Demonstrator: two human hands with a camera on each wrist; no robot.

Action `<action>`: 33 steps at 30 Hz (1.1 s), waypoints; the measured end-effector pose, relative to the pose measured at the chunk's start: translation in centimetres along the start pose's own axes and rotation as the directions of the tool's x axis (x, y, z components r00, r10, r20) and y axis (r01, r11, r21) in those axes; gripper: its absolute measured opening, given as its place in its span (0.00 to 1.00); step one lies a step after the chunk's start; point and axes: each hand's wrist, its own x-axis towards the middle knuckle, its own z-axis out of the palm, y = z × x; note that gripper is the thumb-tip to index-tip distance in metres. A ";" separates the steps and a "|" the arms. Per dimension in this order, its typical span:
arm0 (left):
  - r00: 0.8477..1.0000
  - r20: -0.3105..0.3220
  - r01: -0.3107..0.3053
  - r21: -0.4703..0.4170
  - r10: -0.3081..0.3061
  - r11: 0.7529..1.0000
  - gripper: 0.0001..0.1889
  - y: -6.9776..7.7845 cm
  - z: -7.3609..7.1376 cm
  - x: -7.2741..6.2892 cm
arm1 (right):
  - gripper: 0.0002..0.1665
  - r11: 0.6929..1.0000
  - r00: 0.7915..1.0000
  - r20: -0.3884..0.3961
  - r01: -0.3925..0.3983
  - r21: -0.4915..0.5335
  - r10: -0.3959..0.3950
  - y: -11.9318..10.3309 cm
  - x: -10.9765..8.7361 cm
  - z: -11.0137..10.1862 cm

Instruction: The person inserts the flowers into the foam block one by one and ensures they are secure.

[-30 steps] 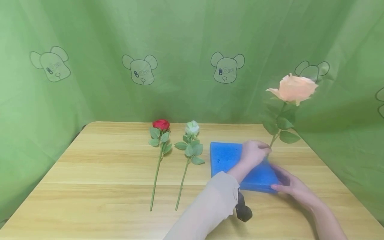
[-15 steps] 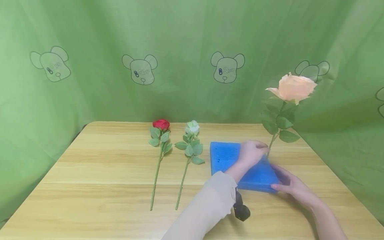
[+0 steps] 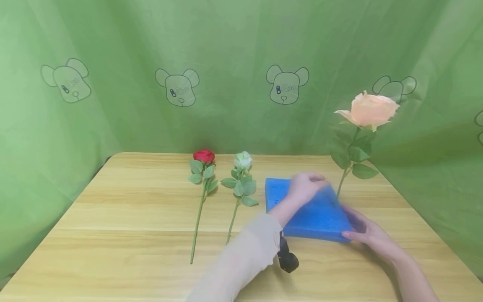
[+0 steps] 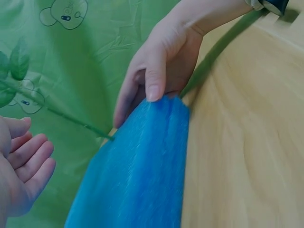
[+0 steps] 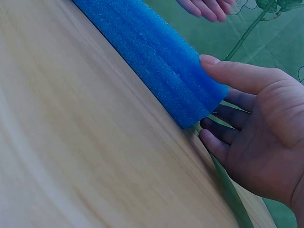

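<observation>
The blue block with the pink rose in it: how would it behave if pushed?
The blue block would probably slide rather than roll, since it lies flat. Its porous, foamy texture suggests it's light and slightly squashy. The pink rose might sway, its big bloom topping a thin stem.

Three roses [image 3: 204, 157] [image 3: 243, 160] [image 3: 371, 110] (one red, one white, one pink) are showing, two hands [image 3: 306, 187] [image 3: 369, 235], one block [image 3: 315, 216] and one table [image 3: 124, 218] are appearing, and five bears [image 3: 284, 90], counting one cropped, are showing.
</observation>
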 end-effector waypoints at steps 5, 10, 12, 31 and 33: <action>1.000 -0.011 0.012 -0.052 -0.012 0.999 0.13 -0.6 -2.0 0.0 | 0.44 1.000 1.000 -0.002 0.002 -0.010 -0.002 0.1 0.0 -0.1; 1.000 -0.021 0.002 -0.066 -0.003 0.998 0.13 -1.2 -4.4 -0.4 | 0.44 1.000 1.000 -0.006 0.005 -0.018 -0.005 0.1 -0.2 -0.1; 1.000 -0.028 0.003 -0.066 -0.005 0.998 0.13 -1.2 -5.5 -0.7 | 0.44 1.000 1.000 -0.005 0.006 -0.011 -0.006 0.0 -0.2 -0.1; 0.999 -0.034 0.023 -0.173 -0.029 0.985 0.17 -5.2 -15.9 -4.3 | 0.45 1.000 1.000 0.001 0.006 -0.004 -0.006 -0.3 0.2 0.0; 0.998 -0.040 0.032 -0.166 -0.039 0.986 0.17 -5.9 -16.7 -4.6 | 0.44 1.000 1.000 0.001 0.007 -0.003 -0.007 -0.2 0.2 0.0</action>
